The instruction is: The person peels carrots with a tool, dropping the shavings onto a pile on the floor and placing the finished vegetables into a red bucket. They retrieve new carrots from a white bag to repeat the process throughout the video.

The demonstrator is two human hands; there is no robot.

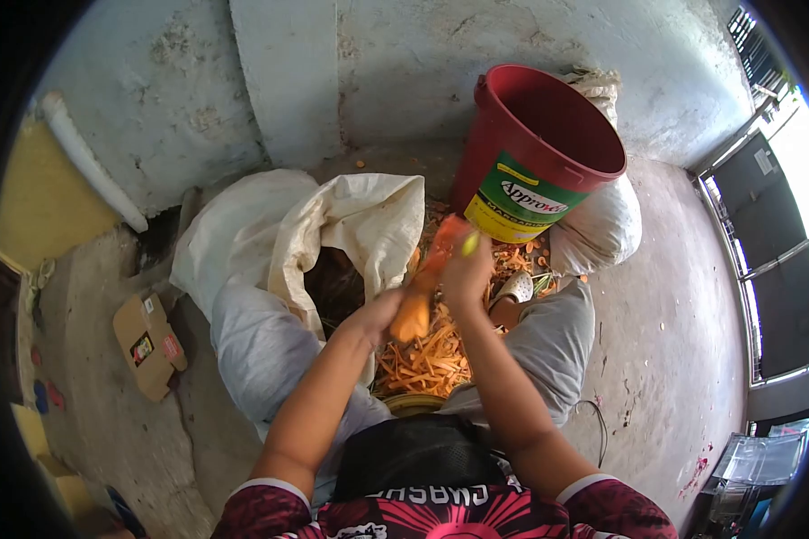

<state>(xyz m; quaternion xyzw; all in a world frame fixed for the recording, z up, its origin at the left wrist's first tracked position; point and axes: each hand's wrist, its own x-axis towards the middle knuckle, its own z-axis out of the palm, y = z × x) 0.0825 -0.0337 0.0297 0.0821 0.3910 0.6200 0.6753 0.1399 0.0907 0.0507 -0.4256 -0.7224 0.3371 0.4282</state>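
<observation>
Between my knees, my left hand point(380, 314) is closed around the near end of a carrot point(412, 318), which points up and away from me. My right hand point(468, 275) is closed at the carrot's far part, on a small tool with a yellow part point(470, 243) that looks like a peeler. Motion blurs the carrot's far end and the tool, so the blade cannot be made out. Below my hands lies a heap of orange carrot peelings point(430, 357). The rim of a yellowish container point(413, 403) shows under the heap's near side.
A tall red bucket point(548, 166) with a green and yellow label stands beyond my right hand. An open white sack point(382, 202) is at my left knee, with another sack point(229, 220) behind it. One more filled sack point(607, 229) sits behind the bucket. Cardboard point(148, 346) lies on the left floor.
</observation>
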